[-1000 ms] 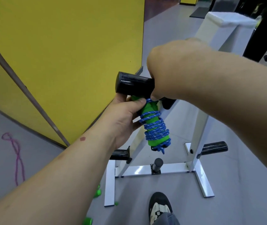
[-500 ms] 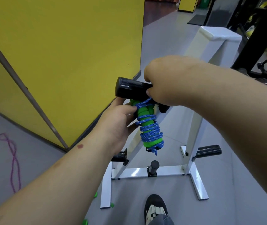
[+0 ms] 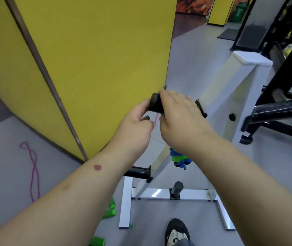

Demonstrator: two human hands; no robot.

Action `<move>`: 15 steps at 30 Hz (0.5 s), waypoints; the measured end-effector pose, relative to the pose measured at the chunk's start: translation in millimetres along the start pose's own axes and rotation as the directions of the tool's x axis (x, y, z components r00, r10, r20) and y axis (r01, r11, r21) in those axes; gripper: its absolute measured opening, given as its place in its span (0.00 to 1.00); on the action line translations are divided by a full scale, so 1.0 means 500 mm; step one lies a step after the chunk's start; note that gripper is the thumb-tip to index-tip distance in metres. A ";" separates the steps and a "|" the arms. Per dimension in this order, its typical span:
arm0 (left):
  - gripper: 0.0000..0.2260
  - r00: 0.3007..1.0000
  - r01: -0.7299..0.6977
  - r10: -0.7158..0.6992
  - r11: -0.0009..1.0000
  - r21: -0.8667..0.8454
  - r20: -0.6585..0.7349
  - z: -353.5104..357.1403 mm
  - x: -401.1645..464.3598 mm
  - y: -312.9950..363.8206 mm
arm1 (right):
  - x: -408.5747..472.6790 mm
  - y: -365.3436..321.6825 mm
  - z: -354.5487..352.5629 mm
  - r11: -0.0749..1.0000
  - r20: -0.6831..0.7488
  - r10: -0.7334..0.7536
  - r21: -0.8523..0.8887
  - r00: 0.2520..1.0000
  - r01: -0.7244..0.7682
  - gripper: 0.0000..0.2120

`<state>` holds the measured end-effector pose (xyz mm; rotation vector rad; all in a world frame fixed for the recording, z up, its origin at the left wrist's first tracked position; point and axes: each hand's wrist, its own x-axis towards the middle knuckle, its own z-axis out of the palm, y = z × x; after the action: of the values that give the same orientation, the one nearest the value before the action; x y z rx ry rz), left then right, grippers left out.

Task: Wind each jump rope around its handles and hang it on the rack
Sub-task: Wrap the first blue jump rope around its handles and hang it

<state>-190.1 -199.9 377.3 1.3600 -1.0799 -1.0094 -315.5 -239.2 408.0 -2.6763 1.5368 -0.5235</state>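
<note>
Grey gym flooring runs beneath a white metal rack (image 3: pixel 218 96) beside a yellow wall panel (image 3: pixel 97 59). Below the right hand (image 3: pixel 179 118) hangs the wound jump rope (image 3: pixel 178 158), blue braided cord over green foam handles. Right hand rests fingers loosely over the black peg (image 3: pixel 155 104); left hand (image 3: pixel 136 126) touches its end, loosely curled.

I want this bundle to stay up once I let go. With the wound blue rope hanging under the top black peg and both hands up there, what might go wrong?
1. The wound blue rope shows only its lower end below the right hand; how it sits on the top peg is hidden, so it may slip off on release.
2. Its loose blue tail may unwind.
3. The pink cord by the left hand could snag.
</note>
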 end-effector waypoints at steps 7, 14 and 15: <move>0.29 0.991 -0.112 0.132 0.900 0.421 -0.019 -0.124 -0.093 0.010 | -0.022 -0.088 0.029 0.995 -0.027 -0.095 0.023 0.995 0.096 0.32; 0.31 0.974 0.032 0.136 0.713 0.700 -0.183 -0.284 -0.244 -0.016 | -0.103 -0.239 0.092 0.956 0.074 -0.259 0.160 0.963 0.245 0.32; 0.31 0.969 0.058 0.137 0.677 0.734 -0.204 -0.307 -0.271 -0.024 | -0.117 -0.261 0.100 0.952 0.097 -0.278 0.161 0.956 0.261 0.32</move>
<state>-71.3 -32.9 374.8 2.0363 -1.3882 -0.3189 -218.5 -130.0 366.8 -2.7594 1.0643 -0.4525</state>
